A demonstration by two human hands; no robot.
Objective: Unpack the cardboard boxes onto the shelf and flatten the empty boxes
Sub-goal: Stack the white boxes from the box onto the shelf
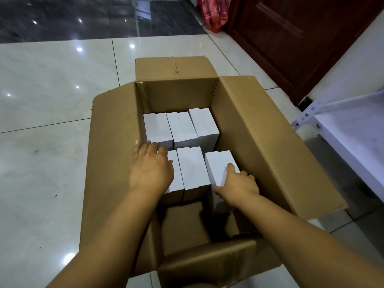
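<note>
Six white boxes in one open carton, both my hands inside it.

I count one cardboard carton (249,129) with all four flaps folded out, and six white boxes in two rows of three; the near right white box (218,165) sits slightly apart from its row. My left hand (150,169) lies flat with straight fingers on the near left white box (175,175), a wide grip holding nothing. My right hand (236,187) curls around the near right one. The carton stands on a glossy pale tiled floor (52,100); a white metal shelf (353,138) is at right, beyond it a dark wooden door (291,38) and a red bag (214,15).
</note>
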